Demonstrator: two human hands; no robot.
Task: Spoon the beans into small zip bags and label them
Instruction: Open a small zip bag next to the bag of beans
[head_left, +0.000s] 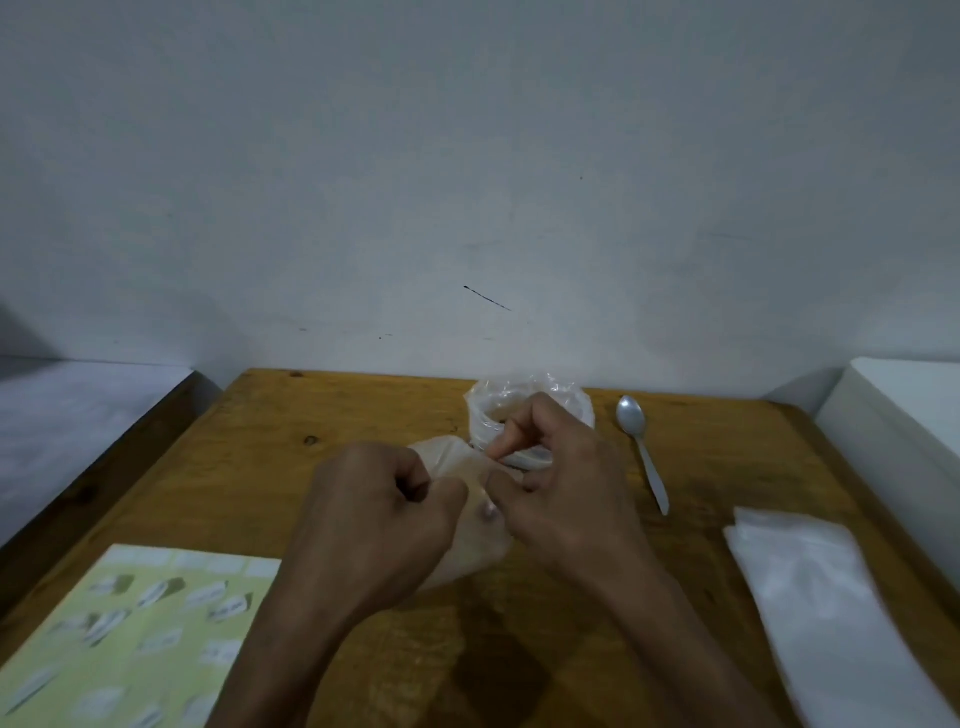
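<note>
Pinching zip bag (441, 457) mouth, left hand (374, 514) and right hand (561, 488) | film limp, slippery; grip rim | spoon (641, 447) right of bag

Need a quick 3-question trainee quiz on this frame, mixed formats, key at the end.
1. True or false: the spoon lies on the table, held by neither hand.
2. What do the left hand and right hand pinch between them?
A. the label sheet
B. a small zip bag
C. the stack of empty bags
3. Fill in: the open bag of beans sits just ____ the hands, toward the wall.

Key: 1 true; 2 B; 3 behind.
</note>
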